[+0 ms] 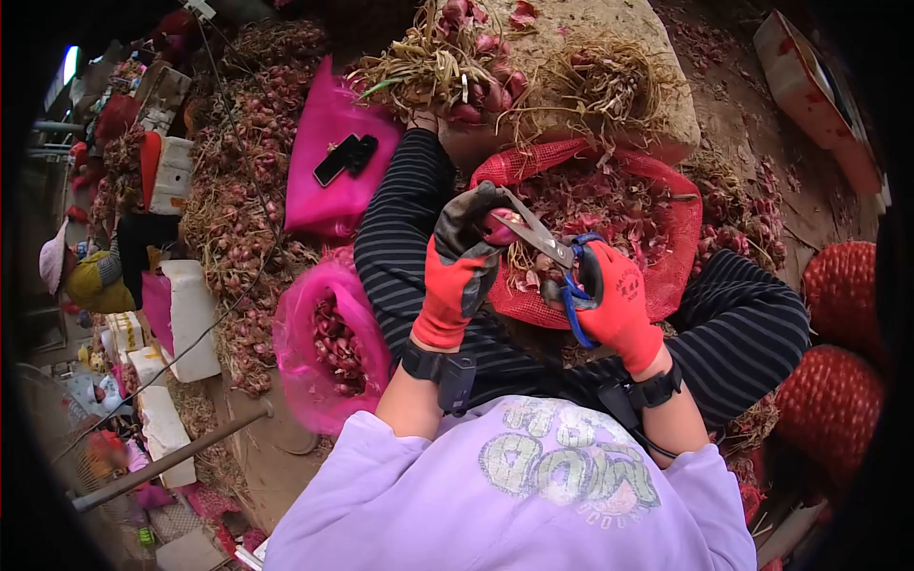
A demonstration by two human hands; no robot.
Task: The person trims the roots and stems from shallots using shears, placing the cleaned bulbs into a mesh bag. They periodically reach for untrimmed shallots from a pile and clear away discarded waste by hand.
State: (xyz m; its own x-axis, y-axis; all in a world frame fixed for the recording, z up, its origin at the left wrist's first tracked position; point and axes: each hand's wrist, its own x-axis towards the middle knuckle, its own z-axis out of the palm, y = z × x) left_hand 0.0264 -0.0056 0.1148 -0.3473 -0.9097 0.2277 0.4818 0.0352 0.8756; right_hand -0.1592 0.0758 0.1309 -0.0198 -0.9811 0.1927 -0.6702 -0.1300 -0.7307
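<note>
Left hand [457, 276]: red-gloved, fingers closed round a shallot [497, 226].
Right hand [619, 305]: gripping blue-handled scissors [538, 236], blades touching the shallot.
Beneath: red mesh sack [678, 249] of trimmings.

Gloved fingers of the left hand [457, 276] cover most of the bulb [499, 226], leaving only a pink sliver. The right hand [614, 305] hides part of the scissors [543, 238], whose blue loops barely show. The red mesh sacks [838, 381] at right fade into the dark rim. The black object [345, 158] on the pink bag [324, 124] is too small to identify.
</note>
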